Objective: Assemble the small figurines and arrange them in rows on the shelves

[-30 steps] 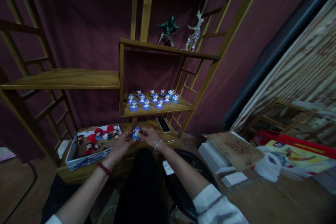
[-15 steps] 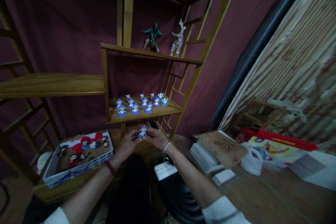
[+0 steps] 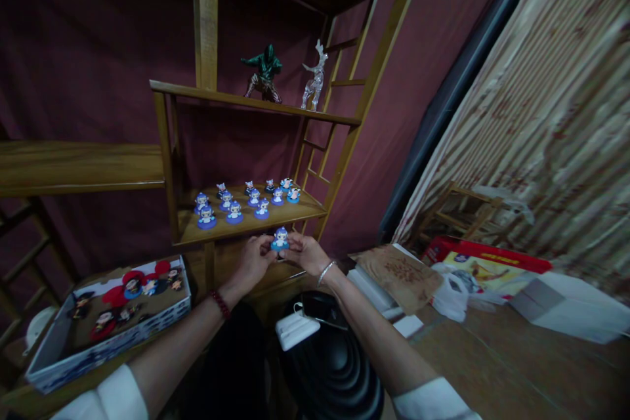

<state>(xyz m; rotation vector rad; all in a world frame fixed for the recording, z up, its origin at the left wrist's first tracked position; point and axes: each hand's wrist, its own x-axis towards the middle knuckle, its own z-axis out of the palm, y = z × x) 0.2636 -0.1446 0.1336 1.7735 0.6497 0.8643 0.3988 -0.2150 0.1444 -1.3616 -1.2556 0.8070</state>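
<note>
Your left hand [image 3: 256,254] and right hand [image 3: 307,252] grasp the purple-haired figurine [image 3: 280,237] | similar figurines [image 3: 235,212]: 10 o'clock of it | handling: probably light, rigid, slick; hold by base rim [image 3: 279,246]

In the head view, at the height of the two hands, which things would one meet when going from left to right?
Open box → left hand → figurine → right hand → plastic bag → white box.

The held figurine [image 3: 280,240] looks smooth plastic, the shelf [image 3: 81,163] glossy wood, the curtain [image 3: 516,125] cloth.
</note>
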